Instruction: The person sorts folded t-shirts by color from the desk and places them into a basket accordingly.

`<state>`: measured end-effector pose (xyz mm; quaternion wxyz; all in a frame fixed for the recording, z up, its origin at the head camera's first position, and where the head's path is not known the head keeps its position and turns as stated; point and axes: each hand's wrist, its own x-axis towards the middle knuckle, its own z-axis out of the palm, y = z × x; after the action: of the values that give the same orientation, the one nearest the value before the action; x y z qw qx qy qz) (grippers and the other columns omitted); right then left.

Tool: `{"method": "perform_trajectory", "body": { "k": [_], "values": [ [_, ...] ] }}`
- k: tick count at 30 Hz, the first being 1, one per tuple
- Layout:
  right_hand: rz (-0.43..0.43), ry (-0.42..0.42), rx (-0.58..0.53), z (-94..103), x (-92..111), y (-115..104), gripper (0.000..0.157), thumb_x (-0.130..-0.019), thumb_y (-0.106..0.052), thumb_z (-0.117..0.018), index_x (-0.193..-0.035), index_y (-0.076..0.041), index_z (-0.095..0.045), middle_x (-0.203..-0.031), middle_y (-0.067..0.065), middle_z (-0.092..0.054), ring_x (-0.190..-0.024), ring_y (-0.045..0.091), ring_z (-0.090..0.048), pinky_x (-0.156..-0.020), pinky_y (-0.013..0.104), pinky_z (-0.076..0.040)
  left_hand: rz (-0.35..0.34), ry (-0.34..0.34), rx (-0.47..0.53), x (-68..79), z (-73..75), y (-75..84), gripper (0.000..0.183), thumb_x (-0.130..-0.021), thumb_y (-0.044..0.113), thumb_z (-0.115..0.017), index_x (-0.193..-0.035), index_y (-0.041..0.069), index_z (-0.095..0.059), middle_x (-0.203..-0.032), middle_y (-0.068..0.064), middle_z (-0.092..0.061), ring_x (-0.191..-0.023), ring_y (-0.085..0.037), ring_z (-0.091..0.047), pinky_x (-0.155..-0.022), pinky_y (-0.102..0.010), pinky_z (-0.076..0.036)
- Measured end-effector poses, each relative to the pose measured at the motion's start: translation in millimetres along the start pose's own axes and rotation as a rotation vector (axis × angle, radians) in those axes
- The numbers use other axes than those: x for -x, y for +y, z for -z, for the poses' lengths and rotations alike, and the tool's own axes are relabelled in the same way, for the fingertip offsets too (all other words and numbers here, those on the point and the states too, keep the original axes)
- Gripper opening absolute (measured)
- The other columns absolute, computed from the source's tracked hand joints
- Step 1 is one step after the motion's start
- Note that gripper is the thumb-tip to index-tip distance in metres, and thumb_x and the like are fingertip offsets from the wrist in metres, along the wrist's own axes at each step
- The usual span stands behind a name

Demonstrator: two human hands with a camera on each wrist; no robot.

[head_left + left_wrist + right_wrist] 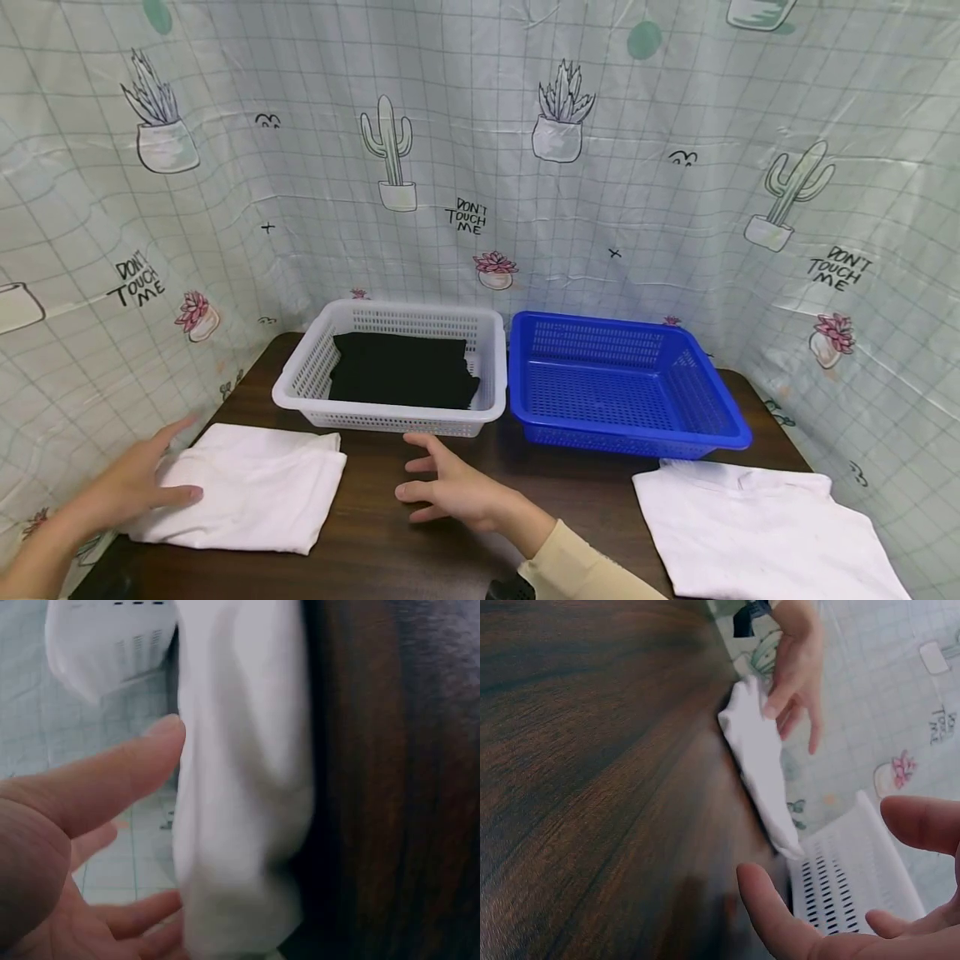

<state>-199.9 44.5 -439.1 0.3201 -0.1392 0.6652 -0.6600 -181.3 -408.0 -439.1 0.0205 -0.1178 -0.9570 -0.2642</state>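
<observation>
My left hand [142,483] is at the left edge of a folded white cloth [251,492], thumb over its top and fingers spread. The left wrist view has the thumb against the white cloth [240,780], with the other fingers spread along its edge. Over the middle of the table, my right hand [457,492] holds nothing, its fingers apart and slightly bent. It is in front of a white basket [390,414] that contains folded black cloth [401,371]. The right wrist view shows the left hand [795,679] beside the white cloth [757,761].
A blue basket [600,433], with its bottom showing, stands right of the white one. Another folded white garment [772,533] lies at the right on the dark wooden table [390,550]. A patterned curtain [465,150] encloses the back and sides.
</observation>
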Motion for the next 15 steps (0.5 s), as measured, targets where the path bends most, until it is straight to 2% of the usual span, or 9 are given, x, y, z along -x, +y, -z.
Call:
{"method": "perform_trajectory", "body": {
  "k": [7,15],
  "values": [
    [-0.03,0.032,-0.051,-1.7,-7,10,0.082,-0.098,-0.001,-0.071,-0.165,-0.015,-0.027,-0.154,0.029,-0.041,-0.125,0.041,-0.064,-0.094,0.058,-0.059,0.072,-0.014,-0.08,0.2,-10.5,5.6,0.117,-0.078,0.018,-0.095,-0.157,-0.018,-0.016,-0.139,-0.059,-0.038,-0.12,-0.077,-0.044,-0.092,-0.08,-0.042],
    [-0.042,0.01,-0.118,-1.4,-8,14,0.082,-0.098,-0.001,-0.07,-0.166,-0.014,-0.026,-0.151,0.03,-0.044,-0.126,0.042,-0.063,-0.097,0.059,-0.057,0.08,-0.009,-0.135,-0.6,-16.7,12.2,0.114,-0.078,0.024,-0.095,-0.157,-0.013,-0.021,-0.137,-0.055,-0.045,-0.118,-0.076,-0.047,-0.088,-0.079,-0.045]
  ]
}}
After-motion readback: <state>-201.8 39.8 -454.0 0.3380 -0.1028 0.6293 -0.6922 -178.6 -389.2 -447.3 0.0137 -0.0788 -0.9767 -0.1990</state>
